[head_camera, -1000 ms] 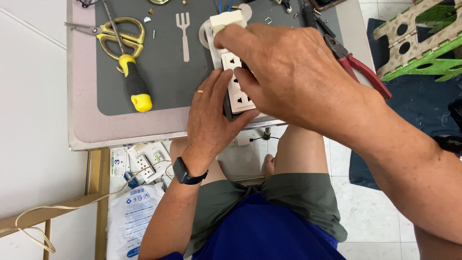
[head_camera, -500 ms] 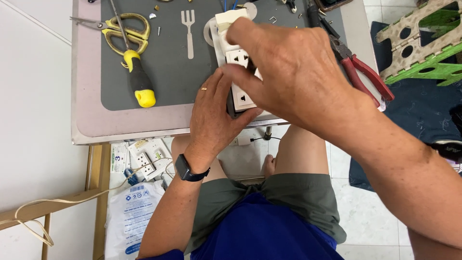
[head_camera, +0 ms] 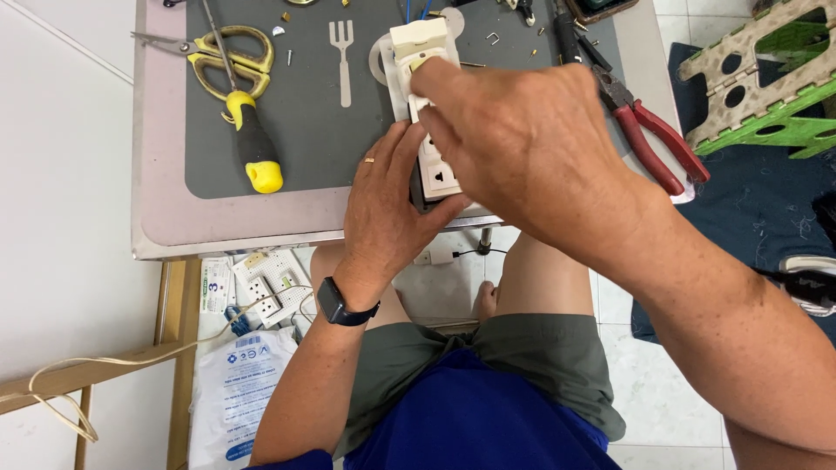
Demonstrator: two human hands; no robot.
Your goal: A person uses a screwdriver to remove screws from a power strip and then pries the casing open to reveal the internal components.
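On the grey surface (head_camera: 305, 130), the left hand (head_camera: 387, 204) clamped the power strip (head_camera: 427, 104) steady while the right hand (head_camera: 522, 144) pinched its upper part.

Bright, even daylight; soft short shadows under the hands on the dark grey matted surface (head_camera: 305, 130); sharp centre, slight wide-angle stretching at edges.

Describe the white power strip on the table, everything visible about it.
The power strip is a long cream-white block, plastic by the look, lying flat on the dark grey mat with its length running away from the person. Its sockets face up; two show at the near end. The left hand grips its near left side, and the right hand covers its middle, fingertips pressing near the far end. Blue wires show beyond its far end.
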